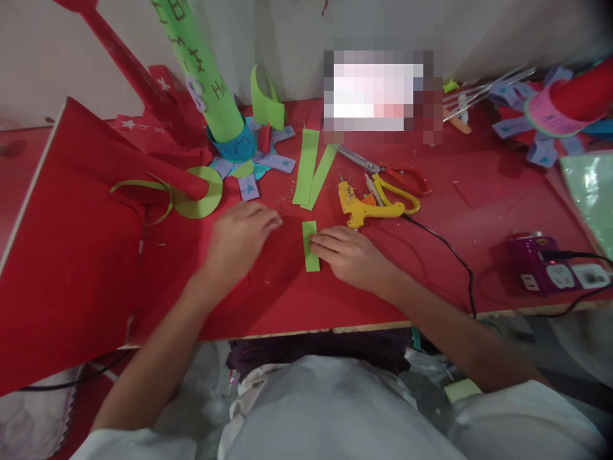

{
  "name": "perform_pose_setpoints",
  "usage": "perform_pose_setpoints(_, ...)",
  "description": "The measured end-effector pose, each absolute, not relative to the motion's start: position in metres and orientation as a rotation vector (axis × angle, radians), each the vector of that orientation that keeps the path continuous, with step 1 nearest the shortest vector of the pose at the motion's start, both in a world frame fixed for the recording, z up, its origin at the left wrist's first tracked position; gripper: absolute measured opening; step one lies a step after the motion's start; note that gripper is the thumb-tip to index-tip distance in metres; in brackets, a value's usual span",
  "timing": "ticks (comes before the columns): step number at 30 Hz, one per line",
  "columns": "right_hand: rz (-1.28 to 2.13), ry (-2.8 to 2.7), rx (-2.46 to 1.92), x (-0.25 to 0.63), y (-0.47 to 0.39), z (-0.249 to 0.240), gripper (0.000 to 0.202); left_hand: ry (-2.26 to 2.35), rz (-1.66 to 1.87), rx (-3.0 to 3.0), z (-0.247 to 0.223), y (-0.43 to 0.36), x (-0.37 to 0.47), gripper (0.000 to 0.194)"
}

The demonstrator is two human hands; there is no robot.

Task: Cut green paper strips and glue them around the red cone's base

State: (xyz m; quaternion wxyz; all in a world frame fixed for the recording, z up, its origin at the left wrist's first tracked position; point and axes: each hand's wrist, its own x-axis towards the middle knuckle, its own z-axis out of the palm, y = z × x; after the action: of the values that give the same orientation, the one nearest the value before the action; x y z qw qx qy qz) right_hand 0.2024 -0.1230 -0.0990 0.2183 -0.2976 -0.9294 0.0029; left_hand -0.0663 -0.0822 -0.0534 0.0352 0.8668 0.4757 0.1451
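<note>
A short green strip [310, 255] lies on the red table [287, 306] in front of me. The fingertips of my right hand [352, 257] rest on its right edge, the fingers held together. My left hand [242, 239] is over the table to the left of the strip, its fingers curled and the thumb side turned away; whether it holds anything small is hidden. Two longer green strips [306, 169] lie beyond, partly overlapping. A yellow glue gun [357, 207] sits just beyond my right hand, beside yellow-handled scissors [397, 191] and red-handled scissors [407, 179].
A red board [62, 255] stands tilted at the left. A green lettered tube [205, 76] rises from a blue base at the back. A purple power block [536, 262] with cables is at the right, near the table's front edge. A black cord [450, 246] crosses the right side.
</note>
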Motion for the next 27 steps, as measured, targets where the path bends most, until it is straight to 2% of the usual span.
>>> perform_pose_setpoints(6, -0.041, -2.6, -0.875, 0.2, -0.125, -0.097, 0.028, 1.263, 0.253, 2.827, -0.068, -0.081, -0.014, 0.018)
perform_pose_setpoints(13, -0.022, -2.619, -0.884, 0.199, -0.125, -0.096, 0.026, 1.262, 0.485, 2.686, -0.089, -0.085, -0.021, 0.023)
perform_pose_setpoints(20, 0.049, -2.635, -0.897, 0.199, -0.127, -0.093, 0.027, 1.315, 0.45, 2.814, -0.085, -0.083, -0.014, 0.022)
perform_pose_setpoints(27, -0.02, -2.647, -0.89, 0.2, -0.126, -0.093, 0.029, 1.344, 0.425, 2.771, -0.08, -0.074, -0.008, 0.028)
